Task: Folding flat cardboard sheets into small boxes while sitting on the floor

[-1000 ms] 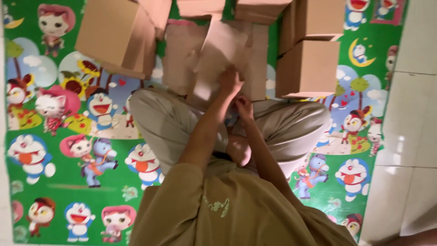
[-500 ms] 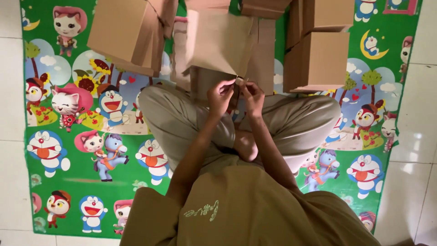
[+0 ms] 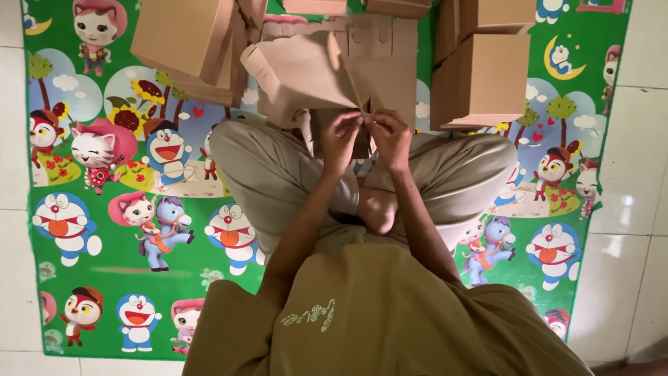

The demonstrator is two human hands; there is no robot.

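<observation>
landmark: we take the cartoon play mat [image 3: 125, 209] as reference; we sit cross-legged at its middle.
cardboard blank: unfolded brown box blank [image 3: 327, 73], held up above our knees, toward the mat's far edge.
left hand: left hand [image 3: 341, 136] closed, fingertips pinching the blank's lower edge.
right hand: right hand [image 3: 391, 138] closed likewise, pinching the same edge just beside the left.
assembled boxes: one stack [image 3: 188, 42] at the mat's far left, another [image 3: 483, 76] at its far right.
floor: white tiles [image 3: 637, 174] border the mat.

Home floor: cartoon play mat [image 3: 104, 209], tiles [image 3: 626, 209].
</observation>
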